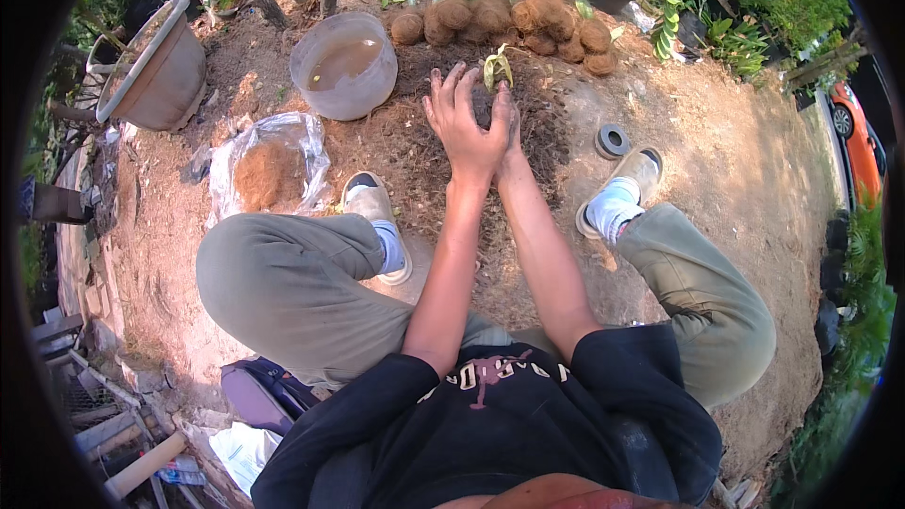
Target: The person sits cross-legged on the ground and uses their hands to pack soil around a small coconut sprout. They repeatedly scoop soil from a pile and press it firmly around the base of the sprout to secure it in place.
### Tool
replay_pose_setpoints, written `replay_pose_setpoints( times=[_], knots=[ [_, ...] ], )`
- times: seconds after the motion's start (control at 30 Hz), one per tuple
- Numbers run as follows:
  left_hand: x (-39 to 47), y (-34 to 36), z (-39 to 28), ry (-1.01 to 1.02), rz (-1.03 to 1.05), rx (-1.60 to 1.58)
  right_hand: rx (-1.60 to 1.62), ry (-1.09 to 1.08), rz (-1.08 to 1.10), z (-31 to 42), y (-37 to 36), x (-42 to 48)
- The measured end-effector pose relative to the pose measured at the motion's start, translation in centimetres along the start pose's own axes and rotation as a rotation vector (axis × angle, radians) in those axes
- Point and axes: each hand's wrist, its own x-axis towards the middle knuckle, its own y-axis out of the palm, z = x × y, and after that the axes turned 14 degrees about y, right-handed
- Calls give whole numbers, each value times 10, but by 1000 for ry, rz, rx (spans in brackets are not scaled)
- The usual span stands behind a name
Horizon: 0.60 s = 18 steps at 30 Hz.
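A small plant [498, 69] with pale yellow-green leaves stands up from a dark clump of soil [484, 107] in front of me. My left hand [463, 124] curves around the clump, with its thumb and fingers on either side and dirt on the fingertips. Pressed close on the right side is my right hand [515, 129], mostly hidden behind the left. Loose dark soil mixed with fibre [544, 113] is spread on the ground around both hands.
Several fibre-wrapped balls [491, 14] lie beyond my hands. To the left are a plastic tub of murky water [346, 95], a clear bag of brown coir fibre [265, 173] and a tilted plant pot [159, 74]. A roll of grey tape [612, 141] lies near my right shoe [640, 173].
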Motion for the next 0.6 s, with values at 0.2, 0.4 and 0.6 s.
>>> replay_pose_setpoints(
  times=[0.2, 0.4, 0.6],
  knots=[
    [3, -18, 54, -365, -235, -561, -518, 76, 116, 20, 14, 9],
    [15, -15, 28, -378, -322, -955, -173, 53, 121, 11, 35, -5],
    [7, -20, 10, -110, -199, -292, -120, 22, 174, 7, 20, -9]
  ],
)
